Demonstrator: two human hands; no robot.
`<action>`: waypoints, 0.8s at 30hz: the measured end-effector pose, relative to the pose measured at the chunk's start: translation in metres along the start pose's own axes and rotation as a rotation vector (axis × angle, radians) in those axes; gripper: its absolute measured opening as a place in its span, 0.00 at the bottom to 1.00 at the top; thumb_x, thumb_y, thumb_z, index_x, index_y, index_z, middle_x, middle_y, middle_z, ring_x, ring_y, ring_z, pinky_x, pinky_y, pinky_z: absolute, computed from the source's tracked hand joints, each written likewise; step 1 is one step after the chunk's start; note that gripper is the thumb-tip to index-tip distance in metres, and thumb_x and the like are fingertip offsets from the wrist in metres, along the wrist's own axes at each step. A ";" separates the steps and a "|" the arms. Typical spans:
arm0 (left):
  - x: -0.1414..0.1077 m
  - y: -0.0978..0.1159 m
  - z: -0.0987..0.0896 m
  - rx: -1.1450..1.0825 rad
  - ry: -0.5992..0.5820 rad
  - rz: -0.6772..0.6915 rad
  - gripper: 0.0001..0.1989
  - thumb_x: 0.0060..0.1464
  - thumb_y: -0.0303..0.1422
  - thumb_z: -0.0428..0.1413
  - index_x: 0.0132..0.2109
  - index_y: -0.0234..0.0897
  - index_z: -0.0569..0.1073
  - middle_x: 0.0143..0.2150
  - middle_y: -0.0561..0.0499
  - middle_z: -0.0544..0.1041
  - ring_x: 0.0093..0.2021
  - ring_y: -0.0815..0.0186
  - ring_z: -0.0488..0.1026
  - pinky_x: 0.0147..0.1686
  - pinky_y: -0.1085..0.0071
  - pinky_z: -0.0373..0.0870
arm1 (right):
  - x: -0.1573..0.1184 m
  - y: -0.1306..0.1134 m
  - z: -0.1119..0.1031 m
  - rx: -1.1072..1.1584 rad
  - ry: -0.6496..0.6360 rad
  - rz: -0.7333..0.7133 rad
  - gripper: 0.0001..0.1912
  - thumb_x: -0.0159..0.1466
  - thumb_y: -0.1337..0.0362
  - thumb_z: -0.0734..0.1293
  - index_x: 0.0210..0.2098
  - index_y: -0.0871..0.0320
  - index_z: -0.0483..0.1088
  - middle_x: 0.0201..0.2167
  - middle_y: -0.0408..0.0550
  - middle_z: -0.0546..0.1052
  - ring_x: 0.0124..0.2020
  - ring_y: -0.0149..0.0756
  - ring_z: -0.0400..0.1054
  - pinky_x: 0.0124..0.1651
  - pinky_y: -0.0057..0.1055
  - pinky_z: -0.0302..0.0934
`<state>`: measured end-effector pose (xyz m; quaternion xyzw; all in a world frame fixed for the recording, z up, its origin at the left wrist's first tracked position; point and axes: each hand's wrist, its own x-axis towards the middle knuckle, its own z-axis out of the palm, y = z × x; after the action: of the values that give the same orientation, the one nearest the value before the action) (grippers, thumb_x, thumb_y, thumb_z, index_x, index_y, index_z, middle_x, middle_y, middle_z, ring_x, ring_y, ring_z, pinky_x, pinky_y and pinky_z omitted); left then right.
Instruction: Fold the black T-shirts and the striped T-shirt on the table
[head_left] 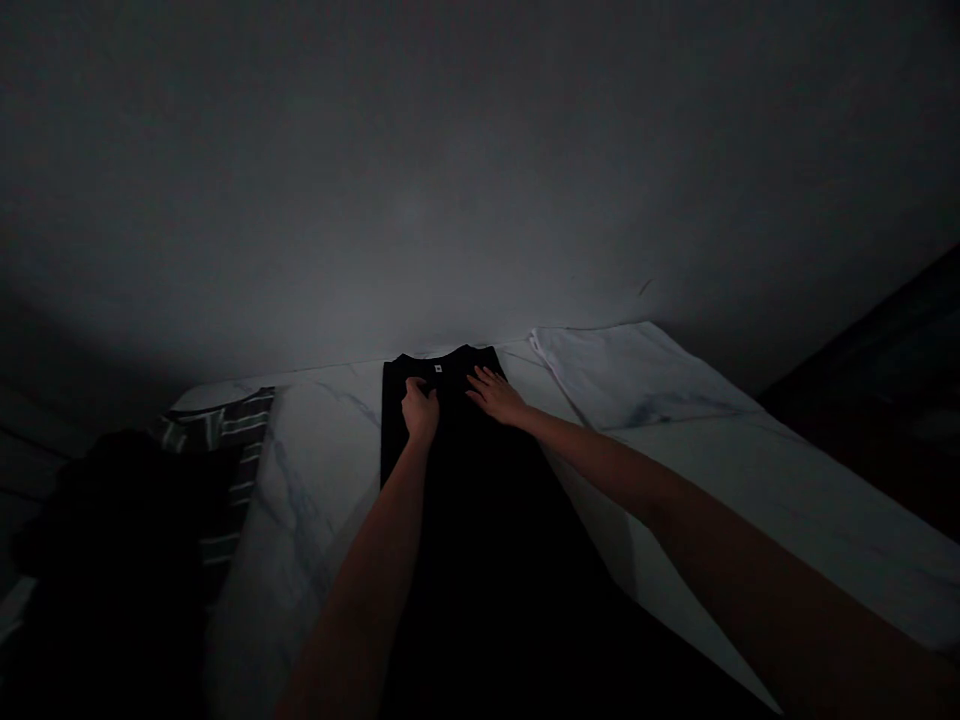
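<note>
A black garment (480,520) lies lengthwise over the white marbled surface, its neckline with a small pale label at the far end. On its upper left part rests my left hand (420,408), fingers curled in; whether they pinch any cloth is too dark to tell. My right hand (496,396) lies flat on the upper right part, fingers spread and holding nothing. The lower part of the garment merges into deep shadow.
A folded white cloth (637,375) lies at the far right of the marbled surface (322,470). At the left are a striped cloth (251,440) and a dark heap (112,570). A grey wall (420,180) rises behind the far edge.
</note>
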<state>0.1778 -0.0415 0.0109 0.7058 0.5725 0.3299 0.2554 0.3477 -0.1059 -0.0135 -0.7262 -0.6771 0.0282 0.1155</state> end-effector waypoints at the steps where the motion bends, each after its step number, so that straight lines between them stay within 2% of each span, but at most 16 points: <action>1: 0.000 0.000 0.000 0.001 -0.003 -0.002 0.11 0.57 0.25 0.58 0.47 0.37 0.69 0.44 0.44 0.80 0.46 0.59 0.78 0.45 0.68 0.71 | -0.011 -0.003 0.001 0.016 0.010 -0.014 0.31 0.73 0.51 0.50 0.68 0.63 0.58 0.70 0.59 0.54 0.71 0.49 0.44 0.70 0.49 0.45; 5: 0.002 0.000 0.000 -0.011 -0.014 0.005 0.11 0.56 0.25 0.58 0.46 0.37 0.69 0.45 0.45 0.80 0.46 0.60 0.78 0.46 0.69 0.70 | -0.061 -0.019 0.006 0.033 0.022 -0.121 0.31 0.73 0.49 0.50 0.70 0.58 0.54 0.71 0.55 0.52 0.72 0.47 0.43 0.70 0.50 0.43; 7: 0.002 0.001 -0.001 -0.010 -0.025 0.015 0.11 0.57 0.25 0.58 0.46 0.37 0.70 0.46 0.45 0.80 0.48 0.61 0.78 0.47 0.69 0.70 | -0.076 -0.028 0.003 -0.001 0.010 -0.126 0.32 0.72 0.48 0.51 0.71 0.54 0.50 0.72 0.53 0.49 0.72 0.48 0.40 0.70 0.52 0.40; 10: 0.001 0.003 -0.004 0.007 -0.056 0.040 0.11 0.58 0.26 0.57 0.48 0.37 0.70 0.48 0.44 0.79 0.50 0.61 0.76 0.50 0.69 0.69 | -0.079 -0.038 -0.007 -0.022 -0.046 -0.085 0.32 0.72 0.47 0.52 0.72 0.52 0.48 0.73 0.52 0.46 0.73 0.50 0.37 0.70 0.55 0.36; 12: 0.000 0.004 -0.007 0.043 -0.087 0.064 0.12 0.59 0.27 0.56 0.51 0.36 0.70 0.51 0.43 0.78 0.53 0.61 0.75 0.52 0.68 0.68 | -0.077 -0.041 -0.014 0.014 -0.101 -0.051 0.34 0.72 0.47 0.53 0.72 0.54 0.47 0.73 0.53 0.44 0.73 0.51 0.36 0.71 0.56 0.34; 15: 0.002 0.008 -0.012 0.133 -0.160 0.089 0.13 0.61 0.30 0.54 0.53 0.36 0.70 0.52 0.42 0.77 0.54 0.58 0.74 0.54 0.65 0.67 | -0.091 -0.041 -0.023 0.146 -0.124 0.000 0.36 0.70 0.47 0.56 0.71 0.59 0.49 0.72 0.59 0.48 0.72 0.51 0.41 0.70 0.53 0.41; 18: 0.001 0.019 -0.016 0.190 -0.238 0.081 0.15 0.60 0.32 0.56 0.53 0.35 0.71 0.53 0.37 0.74 0.52 0.53 0.74 0.52 0.61 0.69 | -0.136 -0.042 -0.035 0.297 -0.021 -0.007 0.27 0.69 0.54 0.61 0.64 0.59 0.61 0.65 0.59 0.65 0.66 0.47 0.58 0.66 0.46 0.53; 20: -0.010 0.032 -0.019 0.232 -0.248 0.105 0.21 0.57 0.33 0.59 0.57 0.35 0.70 0.60 0.32 0.68 0.54 0.49 0.73 0.52 0.58 0.69 | -0.179 -0.044 -0.045 0.351 0.043 0.016 0.19 0.67 0.60 0.64 0.57 0.57 0.68 0.56 0.55 0.74 0.57 0.43 0.68 0.60 0.42 0.60; 22: -0.034 0.047 -0.024 0.312 -0.189 0.255 0.26 0.54 0.33 0.62 0.59 0.37 0.68 0.66 0.32 0.58 0.58 0.44 0.68 0.55 0.53 0.66 | -0.226 -0.046 -0.057 0.360 0.063 0.097 0.15 0.65 0.62 0.66 0.51 0.57 0.71 0.49 0.53 0.77 0.49 0.40 0.72 0.53 0.38 0.64; 24: -0.074 0.059 -0.034 0.395 -0.168 0.507 0.24 0.54 0.32 0.62 0.58 0.40 0.70 0.67 0.36 0.57 0.62 0.43 0.63 0.57 0.51 0.62 | -0.273 -0.050 -0.068 0.348 0.041 0.199 0.15 0.64 0.60 0.68 0.48 0.57 0.71 0.45 0.52 0.77 0.43 0.40 0.73 0.47 0.36 0.66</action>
<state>0.1803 -0.1266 0.0642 0.8864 0.4085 0.2062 0.0701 0.2901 -0.3821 0.0314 -0.7592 -0.5842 0.1410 0.2497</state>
